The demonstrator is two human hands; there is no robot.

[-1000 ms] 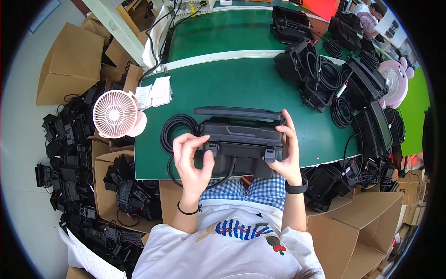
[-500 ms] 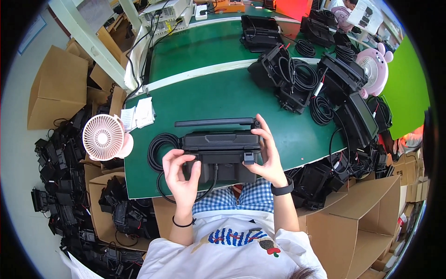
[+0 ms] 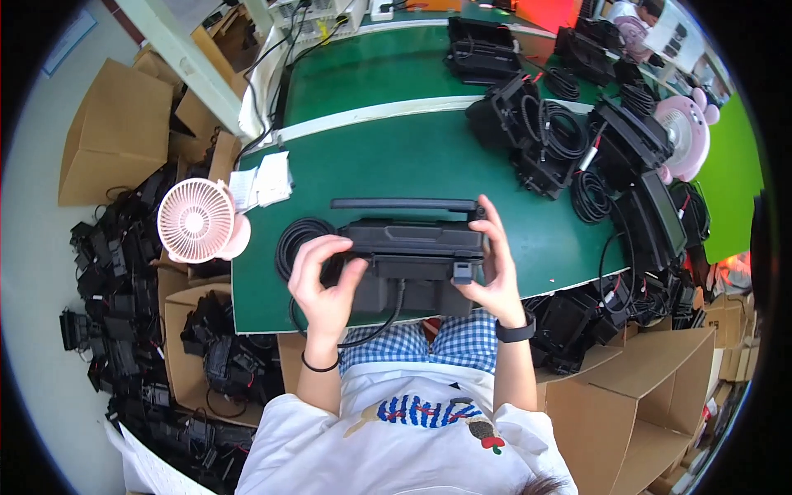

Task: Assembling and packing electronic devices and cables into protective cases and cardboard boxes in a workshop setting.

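A black plastic case (image 3: pixel 417 239) with a long thin bar (image 3: pixel 404 204) along its far side is between my hands, at the near edge of the green table. My left hand (image 3: pixel 322 285) pinches its left end, index finger at the lid's edge and thumb lower on the front. The right hand (image 3: pixel 502 276) grips the other end, fingers up along the side and thumb by a small latch (image 3: pixel 463 272). From the front of the case hangs a black cable (image 3: pixel 401 301). A coil of cable (image 3: pixel 297 243) lies left of it, partly behind my left hand.
Several black cases with coiled cables (image 3: pixel 563 132) crowd the table's right side. A pink fan (image 3: pixel 196 221) and white papers (image 3: pixel 272 177) are at the left; another pink fan (image 3: pixel 686 136) stands far right. Cardboard boxes (image 3: pixel 590 412) flank me. A person (image 3: pixel 635 16) sits far right.
My left index finger has moved up from the case's front to the lid's edge. The right hand keeps its hold near the latch. The whole view has shifted slightly.
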